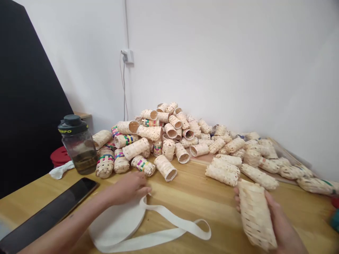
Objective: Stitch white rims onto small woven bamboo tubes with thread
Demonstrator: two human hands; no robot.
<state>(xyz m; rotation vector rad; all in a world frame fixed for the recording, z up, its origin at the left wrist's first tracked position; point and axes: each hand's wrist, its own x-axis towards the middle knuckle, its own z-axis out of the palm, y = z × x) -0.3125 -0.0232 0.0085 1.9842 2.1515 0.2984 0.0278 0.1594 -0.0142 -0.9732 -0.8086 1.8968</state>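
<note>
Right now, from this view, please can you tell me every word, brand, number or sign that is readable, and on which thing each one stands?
"BEFO" (the letters are small, so this reading is not certain): yellow capitals on the black lid of the clear plastic bottle.
The woven strip tubes show coloured bands but no readable letters.
The dark tablet or phone and the white wall socket show no readable text.

Left forearm (pixel 66 225) reaching in from the lower left, left hand (pixel 129 188) lying palm down and relaxed, right hand (pixel 280 222) raised at the lower right, fingers (pixel 236 201) curled in a grip, apparently, though partly hidden from view
</note>
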